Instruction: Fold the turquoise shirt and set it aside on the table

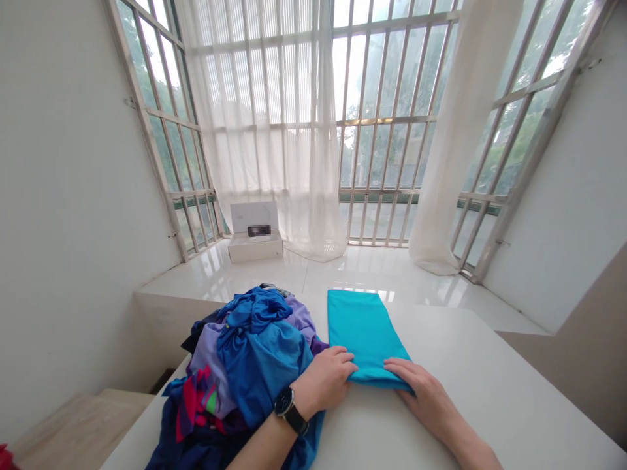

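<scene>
Thumbs unclear, can't tell if left hand (334,375) or right hand (427,390) grips; teal cloth (365,326) flat on counter (470,365), near edge between them; pile (264,352) cut off below

Before me, a smooth white table (490,378) carries a folded turquoise cloth rectangle (365,329) beside a crumpled heap of blue, lilac and red fabric (262,356).

Daylight reaches me through tall, metal-barred windows (386,121) and sheer white curtains (274,130). Plain white walls (68,143) flank the wide, glossy white window ledge (377,260).
</scene>
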The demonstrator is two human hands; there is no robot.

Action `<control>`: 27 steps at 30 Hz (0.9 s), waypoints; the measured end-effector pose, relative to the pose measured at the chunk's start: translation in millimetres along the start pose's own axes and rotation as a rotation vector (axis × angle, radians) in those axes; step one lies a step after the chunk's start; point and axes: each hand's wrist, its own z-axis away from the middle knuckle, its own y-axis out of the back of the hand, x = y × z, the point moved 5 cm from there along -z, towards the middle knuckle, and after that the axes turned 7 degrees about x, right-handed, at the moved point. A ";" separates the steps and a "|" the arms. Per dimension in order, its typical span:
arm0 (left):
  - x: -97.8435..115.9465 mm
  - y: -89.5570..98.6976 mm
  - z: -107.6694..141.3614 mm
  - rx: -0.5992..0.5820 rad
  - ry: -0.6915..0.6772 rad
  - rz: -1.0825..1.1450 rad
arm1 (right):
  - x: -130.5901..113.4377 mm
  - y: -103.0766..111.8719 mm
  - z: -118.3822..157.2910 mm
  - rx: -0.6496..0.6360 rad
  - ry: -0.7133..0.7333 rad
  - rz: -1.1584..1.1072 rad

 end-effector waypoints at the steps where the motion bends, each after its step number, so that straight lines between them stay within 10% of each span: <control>1: -0.2 1.8 0.3 0.001 0.006 0.001 | -0.3 0.8 0.2 -0.002 -0.009 0.000; 19: -18.0 5.6 -1.5 0.068 0.303 0.044 | -3.4 19.2 -2.8 0.089 -0.122 -0.021; 27: -19.3 6.3 1.3 0.029 0.231 0.170 | -0.6 20.8 -2.4 0.076 -0.177 -0.088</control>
